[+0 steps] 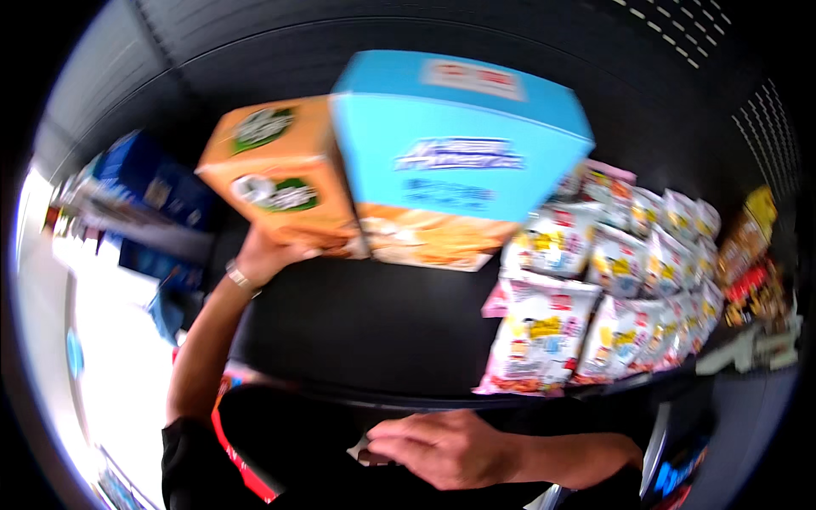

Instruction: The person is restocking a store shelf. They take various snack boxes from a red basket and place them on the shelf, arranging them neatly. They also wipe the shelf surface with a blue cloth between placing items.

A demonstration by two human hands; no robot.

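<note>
My left hand (271, 255) grips an orange cardboard carton (280, 185) at its lower left, the thumb lying across the front near the bottom edge. That carton stands on a black shelf (363, 325), close beside a larger light-blue carton (459, 153) with a biscuit picture along its base. Both cartons bear printing and look blurred. In front of my body, below the shelf's front edge, my right hand (452, 449) has its fingers curled. A small pale and brown patch shows by its fingertips; whether the hand holds it cannot be made out.
To the right, white and pink snack bags (542, 331) stand in stacked rows. Yellow and red packets (755, 280) sit beyond them. Dark-blue boxes (156, 185) are on the left, near a bright floor (115, 344). A dark panel (255, 44) backs the shelf.
</note>
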